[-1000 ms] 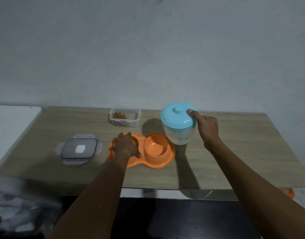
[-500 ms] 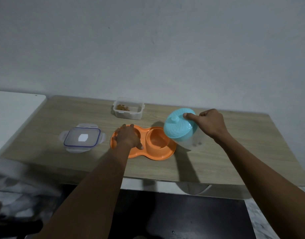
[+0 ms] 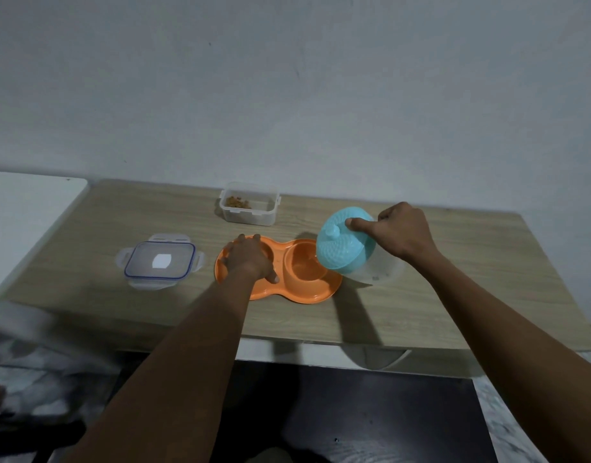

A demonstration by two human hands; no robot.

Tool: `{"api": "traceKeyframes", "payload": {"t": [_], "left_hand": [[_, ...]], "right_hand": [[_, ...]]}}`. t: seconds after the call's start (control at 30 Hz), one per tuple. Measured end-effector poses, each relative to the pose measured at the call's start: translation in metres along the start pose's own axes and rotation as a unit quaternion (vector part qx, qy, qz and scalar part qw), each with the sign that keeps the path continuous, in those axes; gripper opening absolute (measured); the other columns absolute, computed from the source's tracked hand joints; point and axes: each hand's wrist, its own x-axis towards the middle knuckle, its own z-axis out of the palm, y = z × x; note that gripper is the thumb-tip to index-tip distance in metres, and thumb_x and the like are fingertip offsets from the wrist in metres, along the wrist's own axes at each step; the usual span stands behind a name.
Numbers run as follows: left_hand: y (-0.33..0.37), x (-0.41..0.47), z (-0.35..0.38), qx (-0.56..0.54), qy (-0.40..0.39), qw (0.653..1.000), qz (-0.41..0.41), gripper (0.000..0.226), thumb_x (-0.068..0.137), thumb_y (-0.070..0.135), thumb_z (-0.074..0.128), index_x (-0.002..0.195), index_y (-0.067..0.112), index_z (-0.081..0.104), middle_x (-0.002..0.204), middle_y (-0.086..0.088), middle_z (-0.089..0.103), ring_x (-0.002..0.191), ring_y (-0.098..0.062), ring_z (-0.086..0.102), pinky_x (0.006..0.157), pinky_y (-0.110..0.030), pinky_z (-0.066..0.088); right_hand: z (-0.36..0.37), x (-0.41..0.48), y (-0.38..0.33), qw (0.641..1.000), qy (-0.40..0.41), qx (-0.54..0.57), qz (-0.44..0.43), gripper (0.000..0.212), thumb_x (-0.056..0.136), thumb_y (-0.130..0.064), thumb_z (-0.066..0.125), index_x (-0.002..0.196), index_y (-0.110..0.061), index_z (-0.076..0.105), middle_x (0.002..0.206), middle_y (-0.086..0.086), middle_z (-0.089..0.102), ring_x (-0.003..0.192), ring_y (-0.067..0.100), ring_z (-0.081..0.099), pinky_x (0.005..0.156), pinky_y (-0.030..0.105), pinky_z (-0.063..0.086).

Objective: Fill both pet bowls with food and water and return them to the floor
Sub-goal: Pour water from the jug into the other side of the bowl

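An orange double pet bowl (image 3: 307, 292) lies on the wooden table (image 3: 454, 295). My left hand (image 3: 249, 259) rests on its left well, fingers spread over the rim, and hides what is inside. My right hand (image 3: 401, 232) grips a clear water jug with a turquoise lid (image 3: 345, 248), thumb pressed on the lid. The jug is tipped steeply to the left, its lid edge over the right well (image 3: 304, 265). I cannot make out a stream of water.
A clear food container (image 3: 249, 205) with a little brown kibble stands at the back of the table. Its blue-rimmed lid (image 3: 159, 260) lies flat to the left. A white surface (image 3: 27, 208) adjoins the table's left end. Dark floor lies below the front edge.
My right hand has tipped the jug from upright to steeply leaning left over the right well. My left hand has stayed on the bowl's left side.
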Motion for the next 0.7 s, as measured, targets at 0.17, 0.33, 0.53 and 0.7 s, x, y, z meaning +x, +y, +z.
{"api": "traceKeyframes", "payload": {"t": [0.17,0.33,0.53,0.7], "left_hand": [[-0.002,0.003,0.001,0.003,0.002,1.0,0.005,0.124,0.055,0.035,0.094,0.155,0.022,0.023,0.16,-0.011,0.022,0.146,-0.04,0.02,0.111,-0.058,0.033],[-0.004,0.006,0.001,-0.007,-0.002,1.0,0.008,0.125,0.054,0.034,0.095,0.156,0.023,0.022,0.161,-0.009,0.021,0.147,-0.039,0.018,0.112,-0.058,0.033],[-0.002,0.007,0.002,-0.012,-0.001,1.0,-0.001,0.127,0.054,0.032,0.095,0.156,0.023,0.02,0.162,-0.01,0.018,0.149,-0.038,0.015,0.113,-0.058,0.031],[-0.002,0.007,0.002,-0.012,0.003,1.0,-0.002,0.127,0.053,0.032,0.095,0.156,0.023,0.021,0.162,-0.01,0.019,0.148,-0.039,0.017,0.113,-0.058,0.031]], "right_hand": [[-0.003,-0.003,-0.004,1.0,-0.002,-0.021,0.007,0.068,0.073,-0.061,0.078,0.044,-0.015,0.036,0.044,-0.001,0.032,0.047,0.018,0.037,0.05,0.032,0.026],[-0.007,-0.006,-0.004,0.999,0.002,-0.033,0.005,0.068,0.073,-0.059,0.079,0.044,-0.016,0.035,0.044,-0.003,0.032,0.047,0.017,0.036,0.049,0.032,0.025],[-0.01,-0.002,-0.002,0.999,0.0,-0.041,-0.004,0.066,0.071,-0.063,0.078,0.045,-0.013,0.043,0.045,-0.001,0.037,0.049,0.017,0.042,0.049,0.032,0.028],[-0.012,-0.002,-0.004,0.999,-0.002,-0.039,-0.006,0.064,0.072,-0.062,0.079,0.046,-0.014,0.045,0.045,-0.002,0.039,0.049,0.016,0.043,0.049,0.031,0.028]]}}
